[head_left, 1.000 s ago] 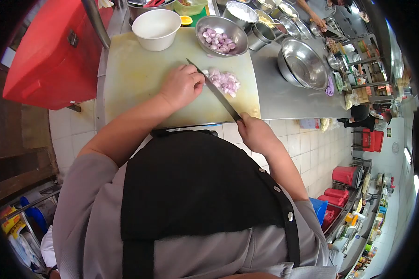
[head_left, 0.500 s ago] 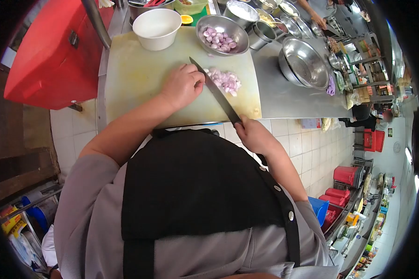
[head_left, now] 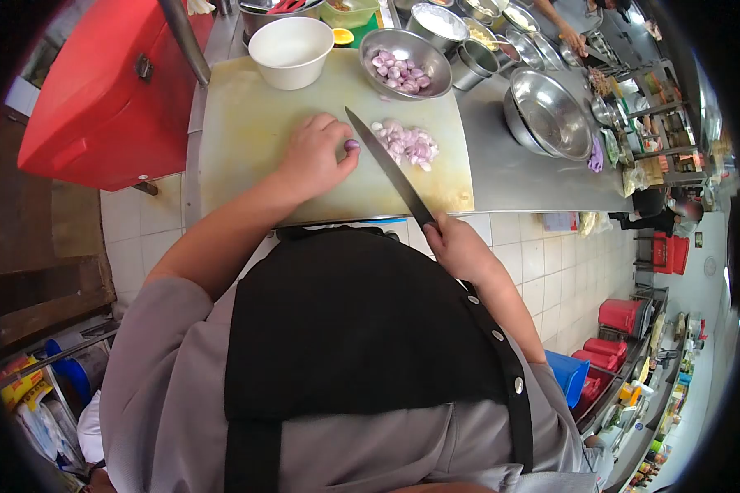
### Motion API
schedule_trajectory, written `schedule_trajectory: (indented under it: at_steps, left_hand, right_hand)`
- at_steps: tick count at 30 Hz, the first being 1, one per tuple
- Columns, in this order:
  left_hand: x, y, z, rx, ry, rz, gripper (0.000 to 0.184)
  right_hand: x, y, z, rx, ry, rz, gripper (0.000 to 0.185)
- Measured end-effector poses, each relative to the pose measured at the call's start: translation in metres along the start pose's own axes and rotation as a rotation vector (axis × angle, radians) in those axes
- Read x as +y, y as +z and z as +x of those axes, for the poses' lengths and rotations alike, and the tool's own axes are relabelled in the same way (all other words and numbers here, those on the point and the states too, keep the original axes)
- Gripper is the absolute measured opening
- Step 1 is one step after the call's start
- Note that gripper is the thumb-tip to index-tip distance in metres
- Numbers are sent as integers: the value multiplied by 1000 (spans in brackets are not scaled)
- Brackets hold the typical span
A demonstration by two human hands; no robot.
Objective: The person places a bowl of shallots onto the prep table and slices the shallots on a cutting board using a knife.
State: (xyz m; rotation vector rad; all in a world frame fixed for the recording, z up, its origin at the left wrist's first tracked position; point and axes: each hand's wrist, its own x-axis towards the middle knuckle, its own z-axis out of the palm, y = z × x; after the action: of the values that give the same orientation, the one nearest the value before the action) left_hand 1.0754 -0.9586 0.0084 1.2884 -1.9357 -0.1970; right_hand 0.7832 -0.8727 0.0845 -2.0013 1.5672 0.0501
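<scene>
My left hand (head_left: 314, 158) rests on the cutting board (head_left: 232, 123), fingers curled round a small purple shallot (head_left: 351, 145) that shows at the fingertips. My right hand (head_left: 459, 248) is wrapped round the handle of a long kitchen knife (head_left: 393, 170) at the board's front edge. The blade points away from me, between my left hand and a pile of cut shallots (head_left: 407, 145). Behind that pile, a steel bowl (head_left: 436, 72) contains whole peeled shallots (head_left: 400, 71). To its left stands a white bowl (head_left: 292, 59), with nothing visible inside.
Two nested steel bowls (head_left: 548, 115) sit on the steel counter (head_left: 501, 177) at right. Several steel containers stand farther back, near half an orange fruit (head_left: 343, 36). A red bin (head_left: 99, 107) is close at left. Another person's hand (head_left: 573, 39) reaches in at the back right.
The shallot has come into sight at my left fingertips, and that hand has drawn slightly apart from the blade. My right hand still grips the knife. The whole view has shifted a little.
</scene>
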Motion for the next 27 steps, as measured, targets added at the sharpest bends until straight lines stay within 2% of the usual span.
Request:
schedule_trajectory:
  at_steps: [3,6,12,18,24,27]
  left_hand:
    - [2,0,4,-54,48,-20,16]
    - [3,9,10,-30,146,-158,15]
    - [1,12,13,-68,161,-167,17]
    - [1,15,13,-40,165,-132,11]
    - [-2,20,12,-40,159,-170,15]
    - [-3,19,12,-44,168,-176,14]
  right_hand:
    - [9,5,3,31,-22,-54,27]
    - [7,0,3,19,51,-55,30]
    - [-3,-8,-1,5,59,-176,27]
    - [-22,-31,-18,-14,105,-248,24]
    - [-8,0,15,6,22,-155,23]
    - [-12,-15,8,24,5,-203,23]
